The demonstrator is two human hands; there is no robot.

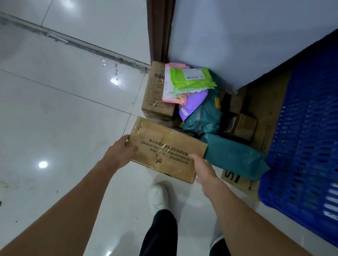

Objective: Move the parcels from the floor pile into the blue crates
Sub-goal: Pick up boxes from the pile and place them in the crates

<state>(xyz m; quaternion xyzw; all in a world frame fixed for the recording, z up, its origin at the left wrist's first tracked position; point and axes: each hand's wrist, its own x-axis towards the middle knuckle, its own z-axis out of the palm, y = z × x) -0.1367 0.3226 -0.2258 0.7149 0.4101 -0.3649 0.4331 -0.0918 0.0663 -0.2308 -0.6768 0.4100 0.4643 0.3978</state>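
Single view, head-worn, wide-angle. Aimed steeply down and slightly forward over white floor tiles [64, 109]. Close range: both forearms entering from bottom edge, left hand [122, 150] and right hand [203, 169] gripping cardboard box [166, 148] near centre. Parcel pile [196, 101] just beyond, upper middle. Blue crate [315, 139] cut by right edge. Wearer's white shoe [158, 197] directly below, bottom centre.
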